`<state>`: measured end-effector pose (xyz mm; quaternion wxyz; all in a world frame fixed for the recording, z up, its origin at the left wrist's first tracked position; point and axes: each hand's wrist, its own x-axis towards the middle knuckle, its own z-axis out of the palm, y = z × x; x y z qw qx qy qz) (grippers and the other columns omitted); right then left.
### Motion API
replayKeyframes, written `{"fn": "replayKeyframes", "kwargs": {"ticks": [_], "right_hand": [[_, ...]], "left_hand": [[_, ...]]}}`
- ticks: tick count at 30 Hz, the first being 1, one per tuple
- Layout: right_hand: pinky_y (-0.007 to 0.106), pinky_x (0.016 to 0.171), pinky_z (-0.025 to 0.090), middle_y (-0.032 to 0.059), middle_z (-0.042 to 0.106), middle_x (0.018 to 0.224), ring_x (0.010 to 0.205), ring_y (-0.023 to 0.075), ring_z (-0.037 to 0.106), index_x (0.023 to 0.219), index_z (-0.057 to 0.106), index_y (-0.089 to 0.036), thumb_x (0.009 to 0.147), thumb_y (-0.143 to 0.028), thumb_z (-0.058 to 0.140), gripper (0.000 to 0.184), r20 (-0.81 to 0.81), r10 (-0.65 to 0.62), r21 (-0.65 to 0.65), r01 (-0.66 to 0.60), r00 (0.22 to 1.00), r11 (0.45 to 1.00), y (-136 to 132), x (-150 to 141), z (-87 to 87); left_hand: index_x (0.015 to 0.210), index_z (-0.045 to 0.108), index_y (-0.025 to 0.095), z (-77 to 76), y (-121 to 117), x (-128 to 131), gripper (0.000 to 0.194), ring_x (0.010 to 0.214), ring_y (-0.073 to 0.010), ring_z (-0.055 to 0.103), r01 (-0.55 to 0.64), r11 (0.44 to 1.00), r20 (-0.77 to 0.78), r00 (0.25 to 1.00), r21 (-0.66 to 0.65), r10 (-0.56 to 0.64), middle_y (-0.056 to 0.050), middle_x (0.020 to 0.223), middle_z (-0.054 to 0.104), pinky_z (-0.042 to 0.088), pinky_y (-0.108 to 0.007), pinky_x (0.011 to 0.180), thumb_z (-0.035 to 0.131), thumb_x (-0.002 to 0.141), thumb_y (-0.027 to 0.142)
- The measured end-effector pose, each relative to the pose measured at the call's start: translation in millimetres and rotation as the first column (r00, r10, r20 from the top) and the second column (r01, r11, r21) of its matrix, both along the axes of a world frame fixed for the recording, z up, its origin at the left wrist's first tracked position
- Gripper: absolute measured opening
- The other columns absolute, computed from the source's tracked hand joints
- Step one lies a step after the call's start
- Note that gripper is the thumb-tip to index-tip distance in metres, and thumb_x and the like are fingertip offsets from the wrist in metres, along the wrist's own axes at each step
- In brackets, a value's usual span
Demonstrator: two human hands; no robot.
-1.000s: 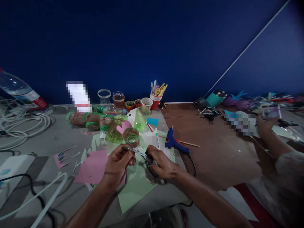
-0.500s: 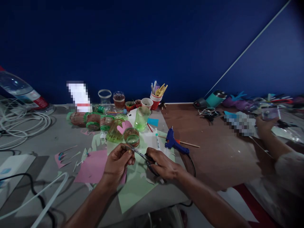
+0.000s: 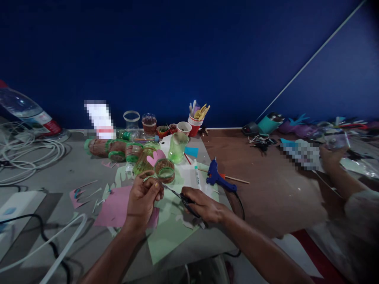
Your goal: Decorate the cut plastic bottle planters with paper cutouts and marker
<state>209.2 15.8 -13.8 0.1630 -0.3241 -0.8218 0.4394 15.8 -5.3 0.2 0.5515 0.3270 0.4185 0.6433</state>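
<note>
My right hand is wrapped round the black handles of a pair of scissors. Their blades point left and appear nearly together, tips beside my left hand. That hand has thumb and fingertips pinched; whatever sits between them is too small or hidden to make out. Below both hands lie green paper and pink paper. Just beyond the left fingers stands a cut plastic bottle ring with brown and green paint. A pink paper cutout rests beside it.
A blue glue gun lies right, over a wooden stick, near a marker. Behind are a green-tinted cup, painted bottle pieces and red cups with cutlery. White cables coil left. Another person's hand works far right.
The scissor blades have come closer together, and my left hand has shifted slightly left, its fingers changing position. My right hand keeps its hold on the scissors.
</note>
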Motion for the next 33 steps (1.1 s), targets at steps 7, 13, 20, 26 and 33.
{"fn": "replayKeyframes", "kwargs": {"ticks": [7,13,20,26,33], "right_hand": [[0.026,0.057,0.036,-0.0022,0.039,0.069,0.062,0.0118,0.036,0.07,0.035,-0.02,0.087,-0.037,0.04,0.025,-0.137,-0.05,-0.16,0.028,0.989,0.987,-1,-5,-4.8],[0.026,0.057,0.033,-0.0028,0.037,0.07,0.063,0.0118,0.035,0.071,0.034,-0.021,0.085,-0.04,0.041,0.025,-0.143,-0.062,-0.164,0.038,0.988,0.986,-3,-7,-9.1],[0.025,0.057,0.03,-0.0035,0.038,0.07,0.064,0.0111,0.034,0.072,0.034,-0.021,0.081,-0.032,0.045,0.018,-0.126,-0.043,-0.17,0.022,0.991,0.985,-4,-9,-10.2],[0.025,0.057,0.031,-0.0029,0.039,0.071,0.065,0.0117,0.035,0.072,0.036,-0.02,0.079,-0.029,0.045,0.015,-0.177,-0.093,-0.223,0.052,0.98,0.973,-6,-12,-8.4],[0.026,0.061,0.032,-0.0028,0.037,0.073,0.067,0.0119,0.034,0.074,0.036,-0.02,0.08,-0.029,0.045,0.014,-0.195,-0.105,-0.174,0.071,0.975,0.982,-10,-16,-16.6]], "left_hand": [[0.079,0.053,0.018,1.8,-5,4,0.02,0.045,-0.0046,0.043,0.101,0.991,0.086,0.992,-0.087,-0.093,0.006,0.061,0.053,0.038,-0.022,0.05,0.069,0.073,0.029],[0.072,0.058,0.016,-8.2,-5,6,0.022,0.043,-0.0047,0.043,0.081,0.992,-0.065,0.994,-0.099,-0.088,0.005,0.057,0.051,0.034,-0.02,0.045,0.071,0.069,0.032],[0.065,0.057,0.016,-7.4,-5,6,0.019,0.043,-0.0053,0.041,0.066,0.992,-0.113,0.991,-0.106,-0.078,0.006,0.05,0.048,0.033,-0.019,0.045,0.069,0.069,0.029],[0.059,0.052,0.016,-3.9,-4,9,0.023,0.039,-0.0052,0.039,0.098,0.983,-0.06,0.992,-0.155,-0.108,0.006,0.044,0.047,0.032,-0.019,0.043,0.071,0.064,0.029],[0.059,0.051,0.017,-7.6,-4,8,0.024,0.038,-0.0047,0.037,0.131,0.978,-0.033,0.99,-0.163,-0.138,0.007,0.043,0.045,0.03,-0.019,0.043,0.071,0.063,0.029]]}}
